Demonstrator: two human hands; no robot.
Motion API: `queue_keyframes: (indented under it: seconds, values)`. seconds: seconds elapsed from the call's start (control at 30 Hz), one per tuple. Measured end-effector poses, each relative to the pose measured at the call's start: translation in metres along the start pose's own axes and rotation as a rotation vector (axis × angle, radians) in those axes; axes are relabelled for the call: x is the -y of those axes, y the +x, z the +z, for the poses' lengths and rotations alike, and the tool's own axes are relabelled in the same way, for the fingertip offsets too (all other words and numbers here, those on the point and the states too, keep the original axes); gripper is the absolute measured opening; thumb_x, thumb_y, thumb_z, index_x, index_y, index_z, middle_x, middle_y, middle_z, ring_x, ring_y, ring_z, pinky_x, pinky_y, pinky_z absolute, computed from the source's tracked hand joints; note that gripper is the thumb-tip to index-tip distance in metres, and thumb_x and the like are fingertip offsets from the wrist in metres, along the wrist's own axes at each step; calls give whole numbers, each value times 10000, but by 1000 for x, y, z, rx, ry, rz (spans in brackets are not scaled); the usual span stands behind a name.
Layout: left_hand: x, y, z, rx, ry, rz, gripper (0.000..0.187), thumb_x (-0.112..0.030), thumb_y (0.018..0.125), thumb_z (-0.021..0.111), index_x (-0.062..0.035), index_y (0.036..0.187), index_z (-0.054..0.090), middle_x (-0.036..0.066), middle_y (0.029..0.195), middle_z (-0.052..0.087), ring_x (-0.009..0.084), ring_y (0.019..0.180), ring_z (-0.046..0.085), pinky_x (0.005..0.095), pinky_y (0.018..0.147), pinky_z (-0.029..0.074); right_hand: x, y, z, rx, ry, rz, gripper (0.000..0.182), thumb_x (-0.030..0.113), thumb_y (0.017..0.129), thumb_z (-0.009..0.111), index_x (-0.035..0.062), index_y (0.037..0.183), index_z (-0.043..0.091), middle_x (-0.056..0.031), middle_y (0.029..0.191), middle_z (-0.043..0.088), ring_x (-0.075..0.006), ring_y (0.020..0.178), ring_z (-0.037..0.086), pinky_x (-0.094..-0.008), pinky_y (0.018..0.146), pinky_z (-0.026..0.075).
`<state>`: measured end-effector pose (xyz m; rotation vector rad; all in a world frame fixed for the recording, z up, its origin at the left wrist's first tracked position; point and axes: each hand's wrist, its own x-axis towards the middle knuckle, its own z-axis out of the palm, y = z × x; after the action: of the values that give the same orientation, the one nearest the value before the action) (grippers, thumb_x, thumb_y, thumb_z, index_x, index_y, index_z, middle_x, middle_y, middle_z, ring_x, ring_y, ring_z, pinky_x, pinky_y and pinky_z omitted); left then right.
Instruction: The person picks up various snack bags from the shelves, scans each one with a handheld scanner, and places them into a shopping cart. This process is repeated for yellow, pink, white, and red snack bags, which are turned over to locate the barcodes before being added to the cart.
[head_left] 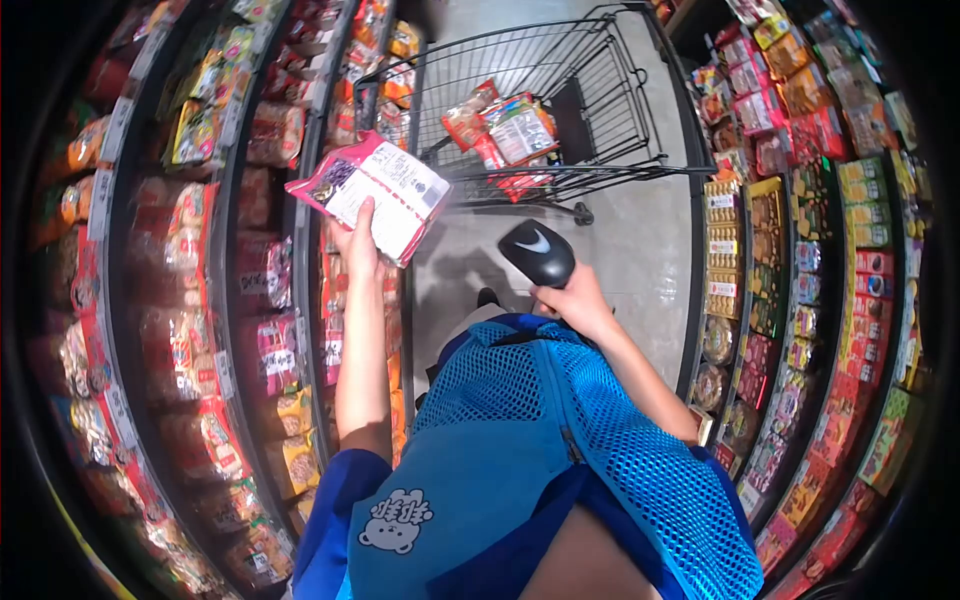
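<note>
My left hand is closed on a pink and white snack packet, its printed label side facing up toward me. The thumb lies across the packet's lower edge. In my right hand is a black handheld barcode scanner with a pale curved mark on its head; my fingers wrap round its handle, most of which they hide. Ahead of both hands stands a black wire shopping cart. Several bagged snacks in red and mixed colours lie in it.
Shelves of packaged snacks rise close on my left. More shelves with boxed and bagged goods line the right side. Between them runs a grey floor, with the cart across the aisle in front of me.
</note>
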<state>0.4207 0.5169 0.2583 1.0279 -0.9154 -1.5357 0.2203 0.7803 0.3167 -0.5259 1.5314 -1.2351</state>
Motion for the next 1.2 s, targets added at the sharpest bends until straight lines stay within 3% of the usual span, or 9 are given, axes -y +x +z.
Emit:
queue_keyframes:
  seconds: [0.37,0.5,0.7,0.77,0.83,0.9,1.03,1.13,1.2]
  values:
    - [136,101,200,353,-180,-204,371,-182,802,780,-38,1076,577,116,979,680,185,833,666,316,744,539,-74,-88,-125,-656,-77,230,107,85,767,662,-19,769,638,-47,598,605,-128,485,583,-276,463,435]
    - [172,107,188,250,329,-7,735,-249,812,764,-14,1358,331,166,1180,593,213,1042,593,396,867,496,-79,-81,-138,-593,50,189,226,56,788,639,-54,983,605,-105,722,640,-159,517,601,-266,478,461]
    - [166,33,35,13,306,83,806,-147,782,784,-12,1423,314,237,1402,414,313,1223,507,393,979,468,-64,-32,-134,-333,-46,242,193,17,803,602,-52,983,599,-108,734,639,-159,525,599,-276,473,473]
    - [153,6,-52,-281,612,204,646,-105,807,721,23,1358,410,209,1241,553,267,1041,624,380,842,537,-57,-13,-125,-241,-102,229,175,16,806,596,-54,966,602,-107,730,639,-157,524,597,-276,473,473]
    - [71,-40,-103,-480,613,26,451,-70,829,622,45,1241,481,135,917,622,227,741,632,371,641,531,-52,4,-113,-157,-147,200,172,24,798,595,-59,948,602,-109,732,635,-158,533,600,-276,480,478]
    - [59,-53,-200,-717,867,156,513,-73,811,625,72,1270,446,237,1177,525,274,1042,568,403,887,484,-51,21,-105,-71,-222,199,233,44,791,600,-57,1000,577,-119,754,629,-169,547,606,-282,487,484]
    - [-14,-94,-285,-1157,1274,464,740,-88,778,718,149,1330,287,327,1324,370,434,1190,432,463,1119,248,-55,38,-77,64,-272,173,208,38,798,596,-53,984,589,-120,759,637,-162,550,607,-279,487,484]
    - [-60,-99,-312,-1317,907,89,849,-132,750,786,184,1326,248,373,1327,357,454,1228,429,459,1063,341,-55,37,-51,114,-316,183,176,47,805,599,-38,959,607,-109,744,645,-154,541,602,-275,484,481]
    - [-39,-84,-379,-1338,867,164,433,-93,774,739,146,1065,525,261,1054,592,342,952,595,412,841,481,-58,34,-37,121,-345,188,120,57,810,605,-24,891,638,-84,658,632,-146,507,589,-266,481,471]
